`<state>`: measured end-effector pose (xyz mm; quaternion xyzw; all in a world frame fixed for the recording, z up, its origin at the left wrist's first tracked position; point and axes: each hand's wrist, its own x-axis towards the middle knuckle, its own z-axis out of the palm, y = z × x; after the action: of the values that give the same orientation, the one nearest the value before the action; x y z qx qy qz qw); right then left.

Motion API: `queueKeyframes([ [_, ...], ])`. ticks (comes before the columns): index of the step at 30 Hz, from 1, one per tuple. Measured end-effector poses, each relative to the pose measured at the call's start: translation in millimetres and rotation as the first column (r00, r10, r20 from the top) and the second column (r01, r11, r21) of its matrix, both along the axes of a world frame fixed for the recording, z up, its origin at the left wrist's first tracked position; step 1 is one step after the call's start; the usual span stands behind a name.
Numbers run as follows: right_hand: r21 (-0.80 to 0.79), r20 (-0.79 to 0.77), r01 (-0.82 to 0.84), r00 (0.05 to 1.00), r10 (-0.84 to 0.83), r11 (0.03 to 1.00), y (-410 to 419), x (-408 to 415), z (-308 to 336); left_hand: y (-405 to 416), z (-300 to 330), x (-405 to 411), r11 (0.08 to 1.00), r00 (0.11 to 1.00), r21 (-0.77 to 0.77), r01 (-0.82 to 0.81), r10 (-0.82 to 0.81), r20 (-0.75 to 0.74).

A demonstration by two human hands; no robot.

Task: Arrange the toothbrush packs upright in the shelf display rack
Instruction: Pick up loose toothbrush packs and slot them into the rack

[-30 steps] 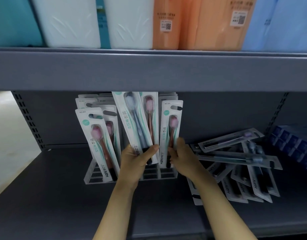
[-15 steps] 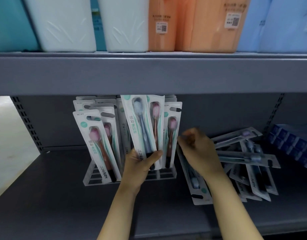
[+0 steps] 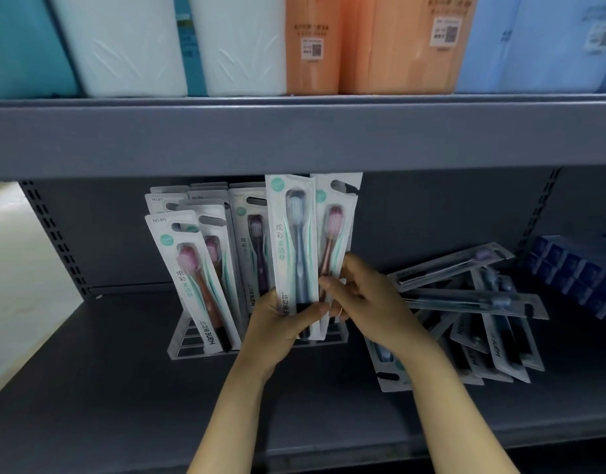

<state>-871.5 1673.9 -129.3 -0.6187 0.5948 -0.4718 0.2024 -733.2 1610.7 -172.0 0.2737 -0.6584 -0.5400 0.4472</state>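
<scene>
A clear display rack [image 3: 188,347] stands on the grey lower shelf [image 3: 89,388] with several toothbrush packs upright in it, a pink-brush pack [image 3: 188,275] at its front left. My left hand [image 3: 277,323] grips the bottom of a blue-brush pack [image 3: 293,241], held upright over the rack's right side. My right hand [image 3: 366,295] pinches the pink-brush pack [image 3: 335,230] just behind it, fingers closed on its lower edge. A loose pile of packs [image 3: 472,309] lies flat to the right of the rack.
The upper shelf's front edge [image 3: 294,135] hangs just above the pack tops. On it stand white, orange and blue containers [image 3: 380,42]. Dark blue boxes [image 3: 578,271] sit at the far right of the lower shelf. The lower shelf's front edge [image 3: 328,453] runs below my forearms.
My right hand has come back from the loose pile to the packs over the rack and closed on the pink-brush pack. My left hand kept hold of the blue-brush pack.
</scene>
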Motion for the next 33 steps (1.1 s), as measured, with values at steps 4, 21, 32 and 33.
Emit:
queueKeyframes([
  [4,-0.044,0.056,0.101,0.994,-0.098,0.994,2,-18,-1,-7,-4,3,0.984,0.986,0.073,-0.161,0.164,-0.037],
  [21,0.053,-0.024,0.122,0.992,-0.121,0.991,-14,-13,-30,-11,-6,8,0.951,0.945,0.133,-0.279,0.297,-0.138],
  [32,0.123,-0.072,0.114,0.992,-0.105,0.986,-18,-14,-44,-12,-6,6,0.961,0.954,0.112,-0.252,0.267,-0.136],
  [33,0.121,-0.081,0.121,0.990,-0.112,0.985,-19,-14,-44,-12,-6,6,0.962,0.956,0.112,-0.247,0.261,-0.134],
])
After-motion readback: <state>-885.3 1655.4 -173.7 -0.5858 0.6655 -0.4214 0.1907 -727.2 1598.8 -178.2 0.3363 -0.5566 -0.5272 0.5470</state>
